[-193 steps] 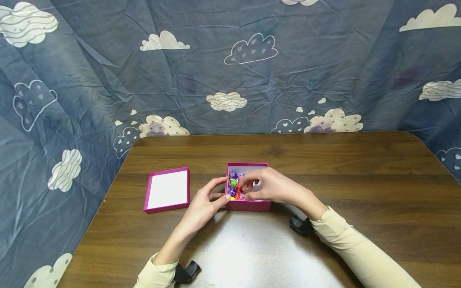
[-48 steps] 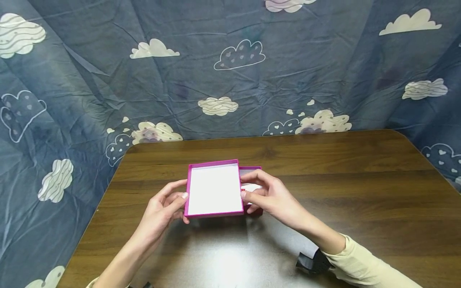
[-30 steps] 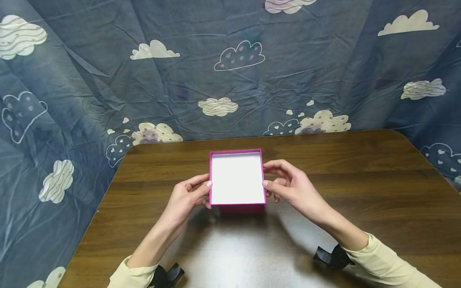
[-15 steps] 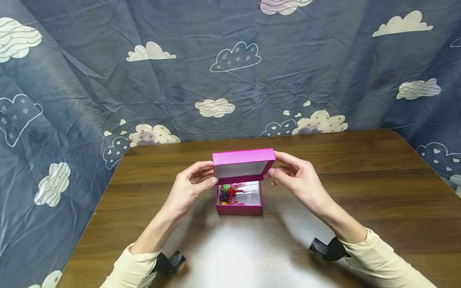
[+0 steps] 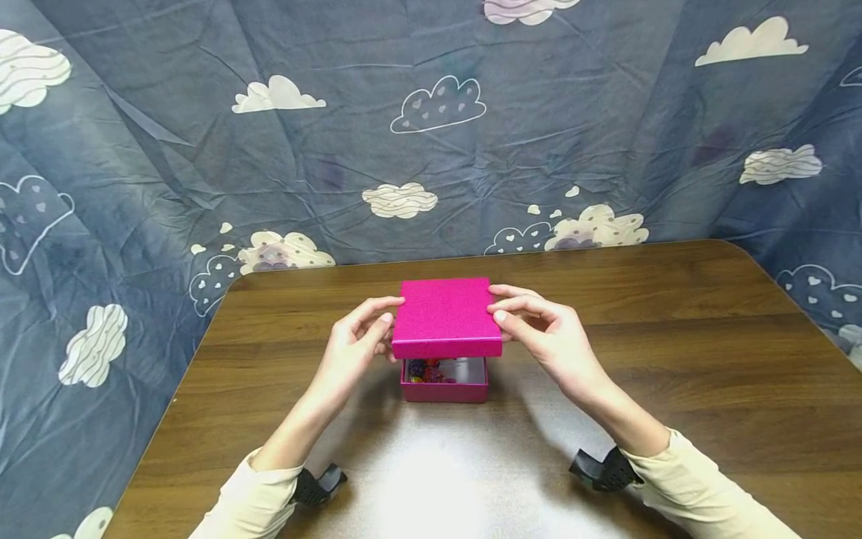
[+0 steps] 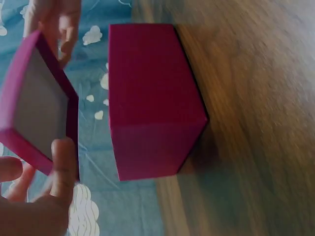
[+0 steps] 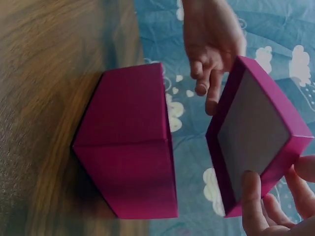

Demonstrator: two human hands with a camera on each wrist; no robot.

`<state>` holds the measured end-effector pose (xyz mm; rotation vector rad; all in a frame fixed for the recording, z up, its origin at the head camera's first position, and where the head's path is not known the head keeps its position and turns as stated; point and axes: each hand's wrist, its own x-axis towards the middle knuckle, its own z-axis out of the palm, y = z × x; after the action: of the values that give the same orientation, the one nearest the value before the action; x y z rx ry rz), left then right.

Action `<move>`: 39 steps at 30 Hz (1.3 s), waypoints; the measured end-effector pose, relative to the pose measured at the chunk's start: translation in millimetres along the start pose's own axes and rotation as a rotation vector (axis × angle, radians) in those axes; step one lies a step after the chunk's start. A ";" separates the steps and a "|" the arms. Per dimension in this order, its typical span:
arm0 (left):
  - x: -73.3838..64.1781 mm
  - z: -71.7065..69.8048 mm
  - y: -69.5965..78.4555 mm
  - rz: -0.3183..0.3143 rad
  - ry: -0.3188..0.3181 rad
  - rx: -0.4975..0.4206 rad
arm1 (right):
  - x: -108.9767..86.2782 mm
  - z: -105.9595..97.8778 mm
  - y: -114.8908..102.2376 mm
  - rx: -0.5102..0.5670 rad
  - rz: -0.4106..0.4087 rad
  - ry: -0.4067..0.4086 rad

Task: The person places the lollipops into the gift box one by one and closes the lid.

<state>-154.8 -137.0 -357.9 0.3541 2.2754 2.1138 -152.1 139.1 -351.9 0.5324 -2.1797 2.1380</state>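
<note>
Above the pink box (image 5: 444, 393) hangs its pink lid (image 5: 447, 311), top side up, tilted and apart from the box in both wrist views. My left hand (image 5: 353, 348) grips the lid's left side, thumb at the lower edge. On the opposite side, my right hand (image 5: 545, 329) holds the lid between thumb and fingers. Through the gap, several wrapped lollipops (image 5: 426, 372) show in the left part of the box; the lid hides the rest. In the left wrist view the lid's pale inside (image 6: 39, 103) faces the box.
The box stands on a brown wooden table (image 5: 673, 359), glossy with glare at the front. Behind the table hangs a blue cloth (image 5: 431, 165) with cloud prints. Black wrist cameras (image 5: 316, 485) sit under both wrists.
My right hand has left the lollipops. The lid was lifted from the table at left, brought over the box and flipped from inside up to top up.
</note>
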 end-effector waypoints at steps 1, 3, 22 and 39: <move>0.4 1.2 0.7 -0.026 0.003 -0.020 | -0.2 0.1 1.0 -0.014 0.017 0.000; 1.8 3.7 1.1 -0.077 0.015 -0.037 | -0.7 0.6 2.9 -0.037 0.061 -0.006; 1.5 2.2 -13.7 -0.190 0.050 0.068 | -5.8 8.7 27.0 -0.053 0.183 -0.048; -5.9 5.1 -26.1 -0.243 0.040 0.054 | -14.9 6.5 35.9 -0.073 0.231 -0.067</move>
<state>-152.3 -134.6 -384.9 0.0324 2.2663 1.9609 -146.6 135.5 -390.8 0.3694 -2.4548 2.1638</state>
